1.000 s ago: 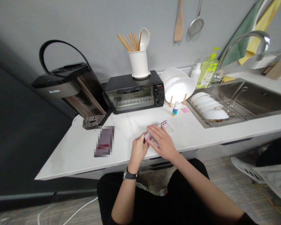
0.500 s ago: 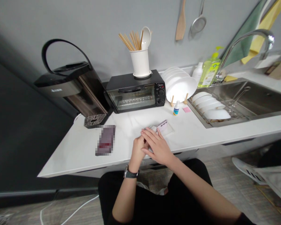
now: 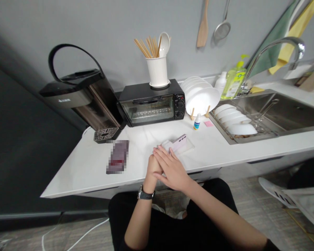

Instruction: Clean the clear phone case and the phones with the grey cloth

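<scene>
Near the counter's front edge, my right hand (image 3: 172,172) lies across my left hand (image 3: 154,166), its fingers stretched out. The left hand wears a dark-strapped watch (image 3: 146,195) at the wrist, and its fingers are mostly hidden under the right. Just beyond the fingertips, a thin pale lilac phone (image 3: 180,142), with several dark lenses in a row, seems to stand on its long edge. Beside it are a clear flat case (image 3: 188,144) and a whitish thing (image 3: 166,144), partly covered by my fingers. Further back stands a small white-capped bottle (image 3: 197,122) with a blue and yellow label.
A pixelated dark slab (image 3: 118,157) lies left on the white counter (image 3: 78,177). Behind stand a water dispenser (image 3: 94,104), a toaster oven (image 3: 151,104) carrying a utensil holder (image 3: 157,71), and racked plates (image 3: 201,99). Right are bowls (image 3: 234,118), a sink (image 3: 290,111) and another person's shoe (image 3: 274,191).
Both hands have shifted slightly left and toward me, with the right still across the left. More of the lilac phone and the whitish thing now shows.
</scene>
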Demonstrator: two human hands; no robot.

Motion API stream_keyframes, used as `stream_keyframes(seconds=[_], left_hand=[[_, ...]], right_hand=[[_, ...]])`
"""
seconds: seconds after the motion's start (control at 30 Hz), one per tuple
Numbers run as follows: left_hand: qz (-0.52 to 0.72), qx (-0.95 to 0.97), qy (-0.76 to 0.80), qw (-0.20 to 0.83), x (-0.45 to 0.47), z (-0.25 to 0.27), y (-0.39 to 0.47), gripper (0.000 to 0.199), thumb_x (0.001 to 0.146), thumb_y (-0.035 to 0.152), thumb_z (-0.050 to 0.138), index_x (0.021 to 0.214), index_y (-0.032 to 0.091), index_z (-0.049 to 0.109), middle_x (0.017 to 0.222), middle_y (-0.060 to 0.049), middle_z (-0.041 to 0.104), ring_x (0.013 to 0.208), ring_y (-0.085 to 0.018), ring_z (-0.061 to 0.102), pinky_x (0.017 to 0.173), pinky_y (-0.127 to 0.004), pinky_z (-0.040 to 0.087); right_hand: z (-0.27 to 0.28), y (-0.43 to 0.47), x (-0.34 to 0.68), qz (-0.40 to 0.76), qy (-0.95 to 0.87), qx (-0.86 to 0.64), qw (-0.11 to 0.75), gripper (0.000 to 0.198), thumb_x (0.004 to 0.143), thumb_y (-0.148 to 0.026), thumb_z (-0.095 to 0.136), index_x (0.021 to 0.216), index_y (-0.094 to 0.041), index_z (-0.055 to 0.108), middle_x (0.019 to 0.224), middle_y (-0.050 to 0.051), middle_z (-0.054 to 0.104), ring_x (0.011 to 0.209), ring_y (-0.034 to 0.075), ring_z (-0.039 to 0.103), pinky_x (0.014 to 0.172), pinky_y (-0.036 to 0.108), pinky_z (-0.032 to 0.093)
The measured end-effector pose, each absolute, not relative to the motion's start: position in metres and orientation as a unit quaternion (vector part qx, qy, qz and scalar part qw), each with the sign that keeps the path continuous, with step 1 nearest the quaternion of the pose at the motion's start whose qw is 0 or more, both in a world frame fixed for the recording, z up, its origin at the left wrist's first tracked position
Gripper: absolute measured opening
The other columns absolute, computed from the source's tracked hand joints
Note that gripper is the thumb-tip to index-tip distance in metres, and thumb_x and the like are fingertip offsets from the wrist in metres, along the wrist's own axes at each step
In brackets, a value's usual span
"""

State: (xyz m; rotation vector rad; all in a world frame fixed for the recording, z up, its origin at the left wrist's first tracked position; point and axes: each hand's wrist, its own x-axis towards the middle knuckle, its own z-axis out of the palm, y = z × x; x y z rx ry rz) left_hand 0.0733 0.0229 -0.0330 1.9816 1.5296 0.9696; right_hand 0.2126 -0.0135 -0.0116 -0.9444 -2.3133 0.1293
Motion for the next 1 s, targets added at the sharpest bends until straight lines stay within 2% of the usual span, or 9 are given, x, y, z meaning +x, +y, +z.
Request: stream_keyframes(seconds=[0.13, 0.23, 0.33, 0.43, 0.53, 0.7, 0.77, 0.9, 1.0], left_hand=[[0.358, 0.721, 0.549, 0.225, 0.073, -0.032, 0.022, 0.018, 0.094, 0.02, 0.061, 0.108, 0.016, 0.072, 0.079, -0.006, 0.074, 0.067, -0.02, 0.068, 0.066, -0.029, 0.051], [0.371, 0.724, 0.541, 0.215, 0.074, -0.029, 0.018, 0.022, 0.098, 0.028, 0.061, 0.116, 0.016, 0.069, 0.082, -0.005, 0.075, 0.069, -0.018, 0.068, 0.067, -0.026, 0.05], [0.373, 0.726, 0.54, 0.204, 0.076, -0.026, 0.016, 0.023, 0.098, 0.032, 0.063, 0.115, 0.017, 0.069, 0.081, -0.005, 0.075, 0.07, -0.018, 0.07, 0.067, -0.024, 0.05], [0.37, 0.727, 0.541, 0.204, 0.077, -0.025, 0.016, 0.023, 0.099, 0.032, 0.061, 0.114, 0.017, 0.069, 0.082, -0.005, 0.076, 0.07, -0.018, 0.07, 0.067, -0.024, 0.049], [0.373, 0.726, 0.535, 0.218, 0.077, -0.025, 0.017, 0.024, 0.098, 0.028, 0.057, 0.115, 0.017, 0.069, 0.084, -0.005, 0.076, 0.071, -0.017, 0.068, 0.068, -0.024, 0.05], [0.344, 0.713, 0.574, 0.207, 0.073, -0.029, 0.021, 0.017, 0.092, 0.02, 0.055, 0.096, 0.016, 0.07, 0.073, -0.004, 0.072, 0.061, -0.017, 0.063, 0.061, -0.024, 0.047], [0.344, 0.717, 0.57, 0.207, 0.073, -0.029, 0.021, 0.017, 0.093, 0.021, 0.054, 0.096, 0.016, 0.07, 0.073, -0.004, 0.072, 0.062, -0.017, 0.064, 0.062, -0.024, 0.047], [0.367, 0.728, 0.54, 0.209, 0.075, -0.025, 0.016, 0.024, 0.099, 0.031, 0.057, 0.114, 0.017, 0.069, 0.076, -0.002, 0.072, 0.065, -0.016, 0.065, 0.064, -0.023, 0.047], [0.371, 0.732, 0.533, 0.207, 0.077, -0.023, 0.014, 0.023, 0.1, 0.033, 0.058, 0.113, 0.018, 0.069, 0.077, -0.002, 0.071, 0.067, -0.015, 0.065, 0.065, -0.022, 0.046]], right_hand=[[-0.01, 0.0, 0.234, 0.043, -0.875, -0.366, 0.313, 0.07, 0.107, -0.052, 0.044, 0.165, -0.016, 0.028, 0.166, 0.014, 0.042, 0.159, 0.027, 0.027, 0.13, 0.057, 0.022], [-0.014, 0.024, 0.267, 0.025, -0.827, -0.451, 0.335, 0.065, 0.108, -0.052, 0.044, 0.161, -0.016, 0.035, 0.164, 0.016, 0.044, 0.158, 0.031, 0.03, 0.128, 0.06, 0.024], [-0.021, 0.037, 0.282, 0.002, -0.763, -0.535, 0.362, 0.065, 0.108, -0.051, 0.042, 0.16, -0.012, 0.036, 0.162, 0.02, 0.046, 0.156, 0.034, 0.033, 0.126, 0.061, 0.025], [-0.024, 0.029, 0.27, -0.012, -0.742, -0.56, 0.368, 0.071, 0.108, -0.051, 0.043, 0.163, -0.009, 0.029, 0.167, 0.022, 0.036, 0.16, 0.036, 0.023, 0.126, 0.063, 0.024], [-0.02, 0.01, 0.247, 0.005, -0.785, -0.507, 0.355, 0.079, 0.106, -0.052, 0.047, 0.167, -0.01, 0.02, 0.171, 0.019, 0.03, 0.162, 0.034, 0.014, 0.127, 0.063, 0.023], [-0.008, -0.005, 0.235, 0.063, -0.889, -0.327, 0.315, 0.078, 0.106, -0.053, 0.048, 0.167, -0.014, 0.02, 0.167, 0.016, 0.039, 0.161, 0.026, 0.023, 0.13, 0.056, 0.02], [-0.007, 0.002, 0.243, 0.07, -0.897, -0.303, 0.313, 0.074, 0.107, -0.053, 0.047, 0.166, -0.015, 0.025, 0.166, 0.015, 0.041, 0.159, 0.025, 0.027, 0.131, 0.054, 0.021], [-0.011, 0.028, 0.268, 0.047, -0.844, -0.396, 0.359, 0.062, 0.107, -0.05, 0.046, 0.159, -0.016, 0.04, 0.16, 0.015, 0.051, 0.152, 0.028, 0.041, 0.128, 0.055, 0.026], [-0.013, 0.035, 0.271, 0.015, -0.773, -0.493, 0.4, 0.055, 0.108, -0.046, 0.045, 0.153, -0.014, 0.048, 0.153, 0.018, 0.057, 0.149, 0.033, 0.044, 0.126, 0.06, 0.027]])
